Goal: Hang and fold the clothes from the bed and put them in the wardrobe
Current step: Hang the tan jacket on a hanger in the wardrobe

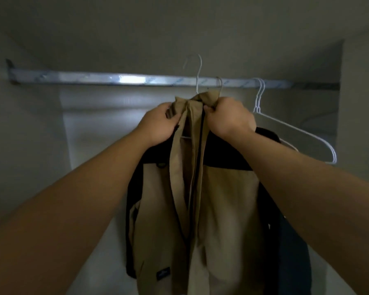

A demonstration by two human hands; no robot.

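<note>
Beneath the wardrobe rail [115,78], beside two empty hangers [258,99] near its right end, the left hand [158,124] and right hand [228,118] clench their fingers [170,118] on the collar of a tan-and-black jacket [228,199], seemingly squaring it on its wire hanger [198,69].

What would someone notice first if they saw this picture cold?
First, the tan and black jacket hanging in the centre, its collar gripped by the left hand and the right hand. Behind them a shiny metal rail crosses the wardrobe, with bare white hangers hooked on it at the right.
</note>
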